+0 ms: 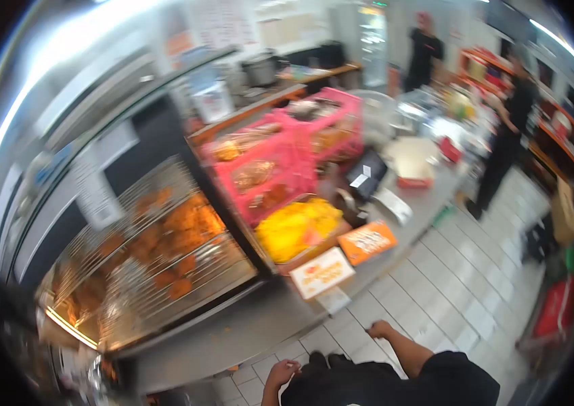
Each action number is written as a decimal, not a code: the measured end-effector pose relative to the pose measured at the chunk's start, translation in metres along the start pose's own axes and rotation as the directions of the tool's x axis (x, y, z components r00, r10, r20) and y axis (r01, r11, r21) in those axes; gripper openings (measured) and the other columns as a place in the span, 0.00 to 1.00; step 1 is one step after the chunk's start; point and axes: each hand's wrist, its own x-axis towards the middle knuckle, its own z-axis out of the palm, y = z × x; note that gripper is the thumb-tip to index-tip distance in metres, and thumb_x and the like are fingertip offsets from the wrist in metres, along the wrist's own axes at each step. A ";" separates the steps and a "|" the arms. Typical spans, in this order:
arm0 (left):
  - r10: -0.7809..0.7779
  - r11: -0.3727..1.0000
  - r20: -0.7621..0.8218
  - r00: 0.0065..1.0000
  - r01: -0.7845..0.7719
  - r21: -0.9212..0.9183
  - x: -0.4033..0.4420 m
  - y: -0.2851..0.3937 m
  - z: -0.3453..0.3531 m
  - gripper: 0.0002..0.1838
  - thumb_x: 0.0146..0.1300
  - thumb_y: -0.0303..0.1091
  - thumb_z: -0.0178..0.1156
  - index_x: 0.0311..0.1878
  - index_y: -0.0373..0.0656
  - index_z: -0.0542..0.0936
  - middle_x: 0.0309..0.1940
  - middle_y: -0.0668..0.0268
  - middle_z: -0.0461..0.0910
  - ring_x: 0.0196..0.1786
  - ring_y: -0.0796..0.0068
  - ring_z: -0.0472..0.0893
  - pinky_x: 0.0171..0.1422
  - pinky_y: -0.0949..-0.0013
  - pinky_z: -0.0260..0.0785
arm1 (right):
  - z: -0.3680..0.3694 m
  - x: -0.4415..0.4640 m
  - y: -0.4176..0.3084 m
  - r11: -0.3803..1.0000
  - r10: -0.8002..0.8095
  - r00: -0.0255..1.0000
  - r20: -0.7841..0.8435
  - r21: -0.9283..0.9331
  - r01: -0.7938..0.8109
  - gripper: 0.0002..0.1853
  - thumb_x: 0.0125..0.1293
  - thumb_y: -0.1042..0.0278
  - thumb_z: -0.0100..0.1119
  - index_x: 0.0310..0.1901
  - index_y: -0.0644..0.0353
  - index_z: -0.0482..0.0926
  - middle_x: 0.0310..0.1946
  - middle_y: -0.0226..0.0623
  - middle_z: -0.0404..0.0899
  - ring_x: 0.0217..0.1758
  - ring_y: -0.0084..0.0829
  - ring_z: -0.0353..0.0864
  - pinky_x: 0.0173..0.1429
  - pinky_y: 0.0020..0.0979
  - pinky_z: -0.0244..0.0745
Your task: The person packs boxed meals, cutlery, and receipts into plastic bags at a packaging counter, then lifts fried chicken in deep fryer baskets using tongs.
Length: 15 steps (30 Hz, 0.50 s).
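Fingers curl loosely on both the left hand [284, 371] and the right hand [379, 329]; whether either grips anything, I cannot tell. Beyond them, apart from both, a white sign [321, 273] and orange sign [367, 241] front yellow food [297, 228]; pink crates [306, 152] sit farther, two people [426, 54] [514, 111] farthest.

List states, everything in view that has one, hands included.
Left hand: low, grip unclear
Right hand: held out low, grip unclear
Food display case: lit, stocked
Pink crates: side by side, loaded
Yellow food: heaped
Glass-fronted cabinet: lit
Ceiling light: on
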 end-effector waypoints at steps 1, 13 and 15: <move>0.012 0.999 0.072 0.997 -0.015 0.040 0.007 0.035 -0.005 0.18 0.61 0.42 0.64 0.46 0.37 0.80 0.30 0.62 0.86 0.37 0.75 0.85 0.45 0.73 0.74 | -0.003 -0.003 0.005 0.992 0.031 0.998 -0.053 0.121 -0.025 0.25 0.59 0.42 0.49 0.29 0.57 0.85 0.34 0.47 0.84 0.45 0.48 0.82 0.53 0.43 0.75; 0.349 0.896 0.696 0.628 -0.441 -0.051 0.077 0.292 0.003 0.24 0.63 0.44 0.65 0.57 0.41 0.77 0.42 0.61 0.85 0.49 0.72 0.83 0.54 0.71 0.71 | -0.180 -0.057 0.088 0.699 0.458 0.605 -0.651 0.684 0.207 0.18 0.60 0.51 0.61 0.30 0.61 0.83 0.23 0.38 0.83 0.29 0.33 0.83 0.37 0.35 0.76; 0.462 0.870 0.622 0.632 -0.460 -0.178 0.093 0.307 0.017 0.22 0.64 0.39 0.63 0.59 0.41 0.75 0.44 0.63 0.85 0.49 0.76 0.82 0.57 0.72 0.71 | -0.252 -0.057 0.112 0.770 0.445 0.483 -0.754 0.598 0.223 0.18 0.60 0.52 0.60 0.30 0.62 0.82 0.23 0.41 0.82 0.29 0.36 0.82 0.37 0.36 0.74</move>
